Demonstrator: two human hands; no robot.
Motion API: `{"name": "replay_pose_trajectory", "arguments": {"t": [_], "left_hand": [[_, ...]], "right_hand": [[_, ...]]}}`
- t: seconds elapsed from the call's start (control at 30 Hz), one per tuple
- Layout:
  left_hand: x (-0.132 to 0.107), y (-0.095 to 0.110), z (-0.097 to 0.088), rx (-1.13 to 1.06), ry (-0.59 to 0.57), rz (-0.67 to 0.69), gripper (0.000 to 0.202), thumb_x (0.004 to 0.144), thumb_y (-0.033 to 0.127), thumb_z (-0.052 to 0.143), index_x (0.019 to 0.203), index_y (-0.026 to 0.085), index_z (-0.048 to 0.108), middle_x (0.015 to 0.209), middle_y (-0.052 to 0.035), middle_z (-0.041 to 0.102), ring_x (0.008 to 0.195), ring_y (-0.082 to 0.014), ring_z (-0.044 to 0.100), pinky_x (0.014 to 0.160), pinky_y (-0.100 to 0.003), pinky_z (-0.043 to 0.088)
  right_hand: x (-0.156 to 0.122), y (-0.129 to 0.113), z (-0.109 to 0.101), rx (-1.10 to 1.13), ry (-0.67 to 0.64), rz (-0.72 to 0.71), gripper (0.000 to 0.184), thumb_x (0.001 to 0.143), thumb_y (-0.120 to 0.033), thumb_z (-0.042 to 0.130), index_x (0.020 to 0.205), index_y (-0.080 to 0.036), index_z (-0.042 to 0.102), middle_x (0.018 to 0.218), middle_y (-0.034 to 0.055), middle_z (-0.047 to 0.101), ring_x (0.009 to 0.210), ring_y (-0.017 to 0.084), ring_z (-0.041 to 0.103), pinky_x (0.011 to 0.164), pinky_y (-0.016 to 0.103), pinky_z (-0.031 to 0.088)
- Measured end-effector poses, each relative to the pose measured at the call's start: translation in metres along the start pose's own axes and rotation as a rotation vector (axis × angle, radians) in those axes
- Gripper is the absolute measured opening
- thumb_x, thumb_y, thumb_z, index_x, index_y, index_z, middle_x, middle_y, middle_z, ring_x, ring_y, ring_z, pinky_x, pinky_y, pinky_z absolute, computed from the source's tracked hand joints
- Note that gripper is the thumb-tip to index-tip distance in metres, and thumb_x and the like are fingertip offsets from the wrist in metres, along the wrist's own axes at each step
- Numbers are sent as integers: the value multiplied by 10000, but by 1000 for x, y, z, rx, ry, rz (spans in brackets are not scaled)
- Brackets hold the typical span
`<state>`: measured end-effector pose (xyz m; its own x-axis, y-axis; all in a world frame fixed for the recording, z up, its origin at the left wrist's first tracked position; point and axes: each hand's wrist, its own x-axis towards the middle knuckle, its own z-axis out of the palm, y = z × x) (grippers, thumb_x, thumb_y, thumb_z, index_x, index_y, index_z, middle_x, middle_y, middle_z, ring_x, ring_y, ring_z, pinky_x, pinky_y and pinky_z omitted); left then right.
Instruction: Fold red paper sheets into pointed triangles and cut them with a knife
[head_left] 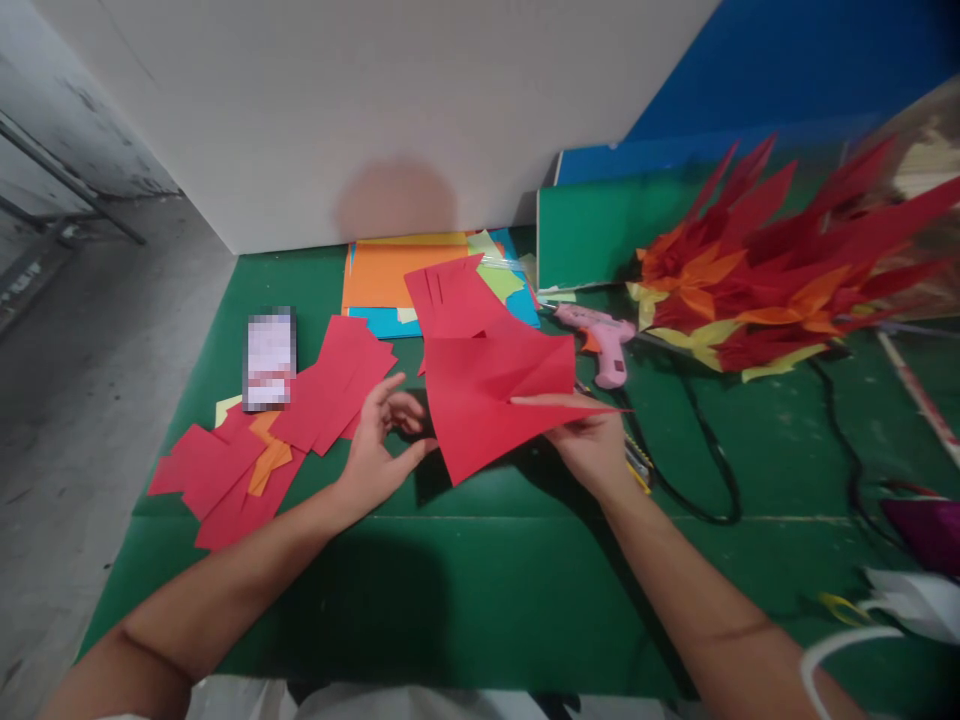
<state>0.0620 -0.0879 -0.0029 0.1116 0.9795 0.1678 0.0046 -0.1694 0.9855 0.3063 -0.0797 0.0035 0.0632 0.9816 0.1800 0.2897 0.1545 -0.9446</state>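
My right hand (589, 440) grips a sheet of red paper (487, 400) by its right side, thumb on top, and the sheet bends there into a fold. Just left of the sheet, my left hand (386, 435) has its fingers apart and curled, holding nothing; its thumb reaches close to the paper's edge, and I cannot tell whether they touch. Behind the held sheet lies more red paper (446, 290) with slits cut in it. Several cut red pieces (337, 385) and small orange pieces (268, 455) are spread to the left of my left hand.
A phone (270, 360) lies at the left. Orange sheets (390, 275) and other coloured paper sit at the back. A pink glue gun (600, 335) with a black cable (720, 470) is right of centre, near a cutter (639, 465). Red, orange and yellow paper flames (787, 270) stand at the right.
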Motion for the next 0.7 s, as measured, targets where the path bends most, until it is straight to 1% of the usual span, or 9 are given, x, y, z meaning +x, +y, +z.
{"name": "replay_pose_trajectory", "arguments": {"t": [0.07, 0.13, 0.23, 0.37, 0.47, 0.53, 0.6, 0.63, 0.7], "left_hand": [[4, -1, 0, -33, 2, 24, 812, 645, 201, 809, 1349, 337, 428, 1180, -57, 575, 848, -131, 621, 790, -278, 508], [6, -1, -1, -12, -76, 15, 706, 641, 209, 819, 1276, 335, 538, 1307, -80, 511, 1000, -185, 617, 877, -320, 501], [5, 1, -4, 115, -212, 41, 371, 687, 224, 795, 1045, 278, 715, 1182, -93, 618, 1077, -237, 610, 935, -352, 486], [4, 2, -5, 220, -249, 94, 242, 727, 285, 769, 966, 252, 750, 975, -85, 730, 906, -214, 680, 842, -334, 536], [6, 0, -6, 228, -148, 46, 204, 802, 391, 684, 872, 218, 764, 875, -70, 755, 790, -191, 700, 776, -308, 560], [9, -1, -7, 211, 16, -21, 298, 828, 456, 636, 795, 186, 758, 796, -64, 756, 735, -190, 705, 746, -305, 571], [12, -2, -8, 155, 181, -82, 379, 819, 514, 626, 766, 158, 746, 771, -71, 753, 737, -200, 712, 755, -318, 578], [14, -2, -8, 123, 232, -107, 406, 816, 532, 623, 768, 147, 743, 776, -77, 753, 754, -205, 716, 775, -326, 577], [16, -2, -7, 75, 270, -136, 429, 818, 543, 617, 790, 133, 742, 792, -88, 753, 785, -209, 719, 813, -337, 573]], "right_hand": [[0, -1, -1, -32, -44, -40, 164, 741, -436, 720, 789, -287, 768, 827, 47, 756, 780, 270, 706, 751, 426, 581], [0, -2, -1, -18, -121, -59, 176, 771, -443, 687, 821, -297, 770, 859, 53, 758, 799, 267, 708, 749, 416, 582], [0, -4, -1, 0, -245, -75, 175, 791, -415, 667, 869, -297, 770, 910, 49, 758, 845, 251, 709, 779, 387, 579], [-1, -2, 0, -101, -339, -122, 174, 802, -343, 656, 921, -276, 763, 934, 41, 757, 861, 227, 708, 799, 354, 569], [0, 6, 2, -136, -327, -110, 398, 837, -348, 630, 1229, -276, 637, 1181, 58, 688, 1075, 242, 650, 920, 381, 526], [0, 9, 6, -164, -280, -87, 660, 870, -380, 596, 1470, -279, 340, 1340, 79, 584, 1215, 247, 562, 1009, 436, 464], [-2, 6, 11, -253, -316, -110, 795, 882, -424, 576, 1527, -261, 141, 1417, 111, 504, 1302, 262, 476, 1072, 505, 380], [-5, 1, 15, -313, -384, -147, 800, 875, -445, 581, 1526, -252, 157, 1442, 123, 470, 1339, 275, 427, 1094, 528, 334], [-15, -14, 24, -335, -638, -306, 767, 777, -531, 674, 1437, -241, 412, 1472, 137, 423, 1378, 323, 353, 1124, 543, 258]]}}
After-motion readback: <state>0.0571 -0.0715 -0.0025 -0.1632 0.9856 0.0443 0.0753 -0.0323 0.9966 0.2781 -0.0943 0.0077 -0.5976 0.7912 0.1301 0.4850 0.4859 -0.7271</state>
